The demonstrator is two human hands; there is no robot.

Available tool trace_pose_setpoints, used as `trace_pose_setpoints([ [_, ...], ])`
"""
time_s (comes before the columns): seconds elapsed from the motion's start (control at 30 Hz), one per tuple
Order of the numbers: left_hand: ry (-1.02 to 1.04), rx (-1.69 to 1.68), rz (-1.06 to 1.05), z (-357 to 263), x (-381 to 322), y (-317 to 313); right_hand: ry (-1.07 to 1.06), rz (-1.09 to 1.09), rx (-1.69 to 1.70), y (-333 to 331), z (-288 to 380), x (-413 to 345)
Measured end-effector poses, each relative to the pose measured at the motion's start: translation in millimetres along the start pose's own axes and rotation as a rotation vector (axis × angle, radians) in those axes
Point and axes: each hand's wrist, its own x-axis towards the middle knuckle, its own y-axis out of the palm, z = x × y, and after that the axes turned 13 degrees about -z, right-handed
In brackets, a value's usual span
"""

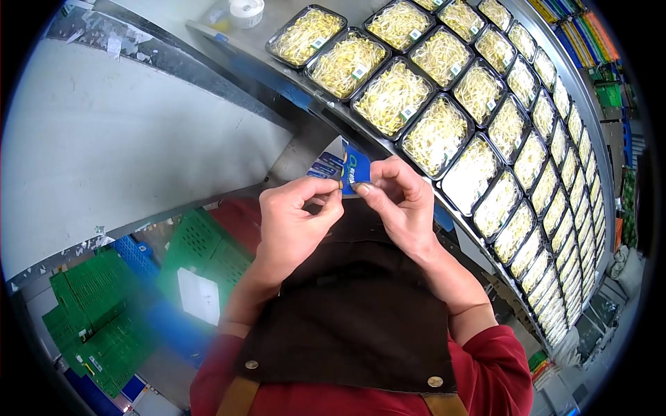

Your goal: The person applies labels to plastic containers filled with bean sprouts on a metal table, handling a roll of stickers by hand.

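Note:
Both of my hands meet in front of the dark apron, pinching a blue and white printed label [355,167], which is bent and bears writing. My left hand [299,221] grips its lower left edge between thumb and forefinger. On the right side, my right hand [403,203] holds the label with thumb and curled fingers. Just beyond my right hand, black plastic trays of bean sprouts [436,136] stand in close rows on a metal table, each with a small white and green sticker. A roll of white labels [246,12] lies at the table's far left corner.
A pale worktop [130,135] with a worn edge lies to the left. Below it are green plastic crates [104,312], another green perforated crate [200,244] with a white sheet on it, and a blue crate [136,258]. The metal table's edge [333,106] runs close to my right hand.

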Motion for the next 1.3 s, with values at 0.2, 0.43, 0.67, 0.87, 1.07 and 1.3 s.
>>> trace_pose_setpoints([
  [0.2,0.233,0.146,-0.075,2,5,5,-0.105,-0.053,-0.115,8,-4,-2],
  [0.43,0.366,0.21,-0.046,5,10,4,0.16,-0.002,0.103,7,-7,-2],
  [0.67,0.045,-0.027,0.055,17,14,-10,0.302,0.03,0.293,-3,0,2],
  [0.87,-0.084,-0.201,0.135,5,8,-13,0.299,0.017,0.307,-2,-3,3],
  [1.07,-0.062,-0.072,0.082,9,6,-7,0.279,-0.011,0.314,3,-4,2],
  [1.3,-0.011,-0.019,0.069,13,11,-8,0.238,0.011,0.203,11,-1,1],
])
